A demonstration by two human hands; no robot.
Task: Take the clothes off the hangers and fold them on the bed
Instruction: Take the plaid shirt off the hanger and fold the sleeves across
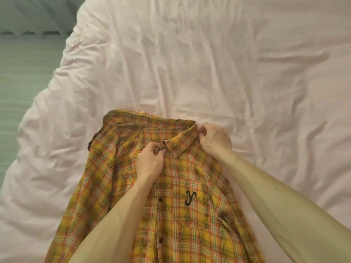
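Observation:
A yellow and orange plaid shirt [182, 186] lies front up on the pink bed cover [209, 63], collar away from me. It has dark buttons and a chest pocket with a black letter on it. My left hand [150, 160] pinches the shirt front at the top button, just below the collar. My right hand [214, 139] pinches the right end of the collar. No hanger is in sight.
The wrinkled pink cover spreads wide beyond and to the right of the shirt. Along the left edge lies a pale green sheet [22, 76], with a green pillow or headboard fabric [38, 14] at the top left.

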